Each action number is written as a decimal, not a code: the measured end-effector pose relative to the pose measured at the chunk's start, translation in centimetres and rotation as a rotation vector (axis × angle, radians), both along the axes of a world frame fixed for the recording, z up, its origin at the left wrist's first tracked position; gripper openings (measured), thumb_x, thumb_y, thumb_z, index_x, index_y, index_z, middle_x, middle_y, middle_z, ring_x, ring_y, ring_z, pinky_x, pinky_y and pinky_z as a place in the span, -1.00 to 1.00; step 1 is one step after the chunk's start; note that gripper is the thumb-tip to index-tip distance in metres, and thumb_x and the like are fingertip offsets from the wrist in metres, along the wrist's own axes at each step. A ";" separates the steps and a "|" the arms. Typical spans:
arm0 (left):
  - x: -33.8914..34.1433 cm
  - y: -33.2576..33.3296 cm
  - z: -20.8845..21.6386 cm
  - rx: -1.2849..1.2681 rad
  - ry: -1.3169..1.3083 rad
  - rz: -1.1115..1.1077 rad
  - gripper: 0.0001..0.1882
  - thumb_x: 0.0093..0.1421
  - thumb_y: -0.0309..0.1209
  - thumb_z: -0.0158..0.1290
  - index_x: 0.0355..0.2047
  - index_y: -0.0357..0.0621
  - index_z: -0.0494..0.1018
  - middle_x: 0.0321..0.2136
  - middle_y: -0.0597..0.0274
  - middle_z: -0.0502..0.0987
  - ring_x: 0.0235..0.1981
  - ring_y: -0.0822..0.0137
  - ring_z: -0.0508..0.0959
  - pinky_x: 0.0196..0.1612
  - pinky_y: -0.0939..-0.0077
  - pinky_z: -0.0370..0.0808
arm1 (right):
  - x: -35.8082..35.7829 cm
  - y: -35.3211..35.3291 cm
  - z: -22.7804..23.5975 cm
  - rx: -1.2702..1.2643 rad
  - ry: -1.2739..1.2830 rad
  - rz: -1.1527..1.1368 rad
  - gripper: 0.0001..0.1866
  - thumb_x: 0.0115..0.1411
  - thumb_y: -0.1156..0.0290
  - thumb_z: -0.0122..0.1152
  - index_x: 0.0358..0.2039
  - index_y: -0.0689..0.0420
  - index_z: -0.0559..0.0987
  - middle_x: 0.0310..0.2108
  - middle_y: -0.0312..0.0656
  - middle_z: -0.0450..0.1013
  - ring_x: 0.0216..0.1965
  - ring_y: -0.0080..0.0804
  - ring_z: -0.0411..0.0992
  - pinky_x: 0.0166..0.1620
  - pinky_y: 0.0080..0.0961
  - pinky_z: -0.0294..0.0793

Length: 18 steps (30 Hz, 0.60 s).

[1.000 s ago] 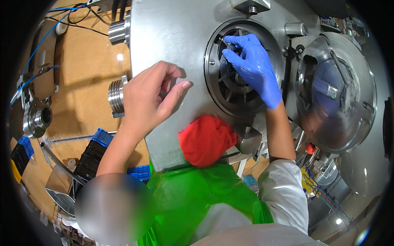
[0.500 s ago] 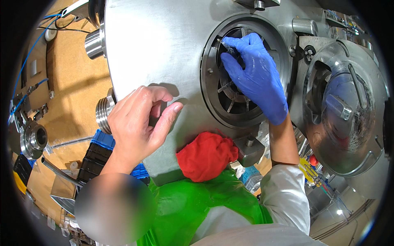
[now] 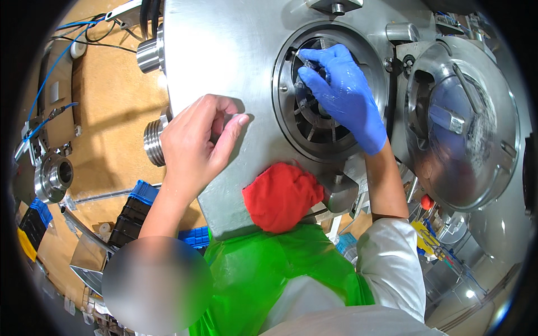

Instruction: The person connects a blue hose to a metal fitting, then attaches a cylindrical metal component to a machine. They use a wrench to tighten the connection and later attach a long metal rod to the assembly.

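My right hand (image 3: pixel 348 98), in a wet blue glove, reaches into the round opening (image 3: pixel 282 123) of a steel machine (image 3: pixel 224 61). Its thumb and forefinger are apart, the forefinger close to the inner edge of the opening. Something clear and shiny shows between them, too unclear to name; the other fingers are partly hidden. Beneath the glove lies a dark spoked wheel (image 3: pixel 333 133). Bare and loosely curled, my left hand (image 3: pixel 200 134) is over the machine's flat face, with a small gap between thumb and forefinger and nothing visible in it. A red cloth (image 3: pixel 283 197) lies at the machine's near edge.
To the right hangs a round steel door (image 3: pixel 493 117) with a handle. Threaded steel fittings (image 3: pixel 154 143) stick out on the machine's left side. Black and blue crates (image 3: pixel 131 215) stand on the floor at left, near a flanged pipe (image 3: pixel 54 178). A green apron (image 3: pixel 252 263) covers my front.
The view has shifted slightly, so the machine and door appear moved. My right hand stays in the opening in nearly the same pose. The left thumb and forefinger are closer together.
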<state>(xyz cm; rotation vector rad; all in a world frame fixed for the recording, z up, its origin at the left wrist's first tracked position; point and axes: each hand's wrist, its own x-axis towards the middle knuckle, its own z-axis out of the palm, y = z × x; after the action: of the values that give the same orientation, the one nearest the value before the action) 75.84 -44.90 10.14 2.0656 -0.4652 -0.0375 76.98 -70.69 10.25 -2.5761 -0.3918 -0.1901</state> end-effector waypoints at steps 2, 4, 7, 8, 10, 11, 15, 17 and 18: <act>-0.1 0.1 0.2 0.006 -0.004 0.000 -0.82 0.03 -0.41 0.22 -0.48 -0.17 0.43 -0.70 0.30 0.36 -0.70 0.47 0.33 -0.60 0.60 0.26 | -0.3 0.2 1.4 0.011 0.080 -0.155 -0.73 0.05 0.37 0.19 -0.21 0.17 0.54 -0.34 -0.01 0.43 -0.34 -0.13 0.44 -0.23 -0.34 0.44; -0.3 0.1 0.3 -0.003 0.028 0.013 -0.83 0.03 -0.47 0.22 -0.46 -0.23 0.42 -0.67 0.32 0.34 -0.68 0.54 0.26 -0.60 0.66 0.23 | -1.0 0.0 2.5 0.039 0.140 -0.258 -0.73 0.05 0.36 0.21 -0.21 0.15 0.55 -0.34 -0.04 0.45 -0.35 -0.19 0.45 -0.25 -0.38 0.45; -0.5 0.1 0.4 -0.009 0.034 0.032 -0.83 0.06 -0.44 0.20 -0.45 -0.21 0.42 -0.70 0.34 0.32 -0.67 0.57 0.26 -0.60 0.67 0.23 | -2.5 -1.3 2.1 0.104 0.219 -0.328 -0.73 0.07 0.32 0.24 -0.21 0.14 0.57 -0.37 -0.10 0.48 -0.38 -0.29 0.46 -0.27 -0.43 0.45; -0.5 0.1 0.3 -0.014 0.038 0.036 -0.83 0.07 -0.43 0.19 -0.45 -0.21 0.42 -0.71 0.35 0.32 -0.67 0.57 0.26 -0.60 0.67 0.22 | -3.0 -1.3 1.8 0.110 0.227 -0.321 -0.73 0.07 0.32 0.24 -0.22 0.14 0.57 -0.36 -0.11 0.48 -0.38 -0.29 0.47 -0.27 -0.43 0.45; -0.6 0.2 0.3 0.007 0.038 0.046 -0.85 0.06 -0.36 0.18 -0.45 -0.11 0.44 -0.72 0.30 0.37 -0.71 0.42 0.36 -0.59 0.55 0.29 | -3.8 -1.3 1.3 0.122 0.242 -0.302 -0.73 0.08 0.31 0.25 -0.22 0.14 0.57 -0.36 -0.12 0.49 -0.37 -0.30 0.47 -0.27 -0.43 0.45; -0.6 0.2 0.3 0.008 0.039 0.051 -0.85 0.07 -0.36 0.18 -0.45 -0.12 0.44 -0.72 0.30 0.37 -0.71 0.42 0.35 -0.59 0.55 0.29 | -3.8 -1.2 1.2 0.168 0.221 -0.283 -0.75 0.07 0.30 0.24 -0.24 0.13 0.57 -0.36 -0.14 0.49 -0.36 -0.28 0.47 -0.25 -0.42 0.44; -0.9 0.1 0.3 -0.001 0.038 0.071 -0.84 0.08 -0.34 0.16 -0.43 -0.11 0.44 -0.72 0.30 0.37 -0.70 0.44 0.35 -0.59 0.56 0.28 | -3.4 -1.1 0.9 0.064 0.158 -0.242 -0.79 0.07 0.28 0.21 -0.32 0.11 0.56 -0.38 -0.14 0.47 -0.35 -0.18 0.44 -0.24 -0.32 0.42; -1.0 0.1 0.3 0.001 0.033 0.075 -0.84 0.08 -0.33 0.15 -0.42 -0.11 0.44 -0.71 0.31 0.38 -0.69 0.43 0.36 -0.59 0.55 0.29 | -3.1 -1.0 0.4 0.007 0.117 -0.250 -0.80 0.07 0.27 0.20 -0.36 0.12 0.56 -0.40 -0.13 0.46 -0.34 -0.15 0.44 -0.25 -0.28 0.41; -1.0 0.1 0.4 0.010 0.024 0.073 -0.84 0.09 -0.33 0.15 -0.42 -0.10 0.44 -0.71 0.30 0.39 -0.69 0.42 0.37 -0.58 0.54 0.29 | -2.9 -0.9 0.2 -0.021 0.096 -0.255 -0.81 0.08 0.27 0.19 -0.37 0.12 0.55 -0.41 -0.13 0.46 -0.34 -0.14 0.44 -0.26 -0.26 0.41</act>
<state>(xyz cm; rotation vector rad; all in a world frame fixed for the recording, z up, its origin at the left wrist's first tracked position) 74.80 -44.79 10.55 2.0883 -0.3755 -0.0213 74.11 -71.62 10.45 -2.6379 -0.0294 -0.1515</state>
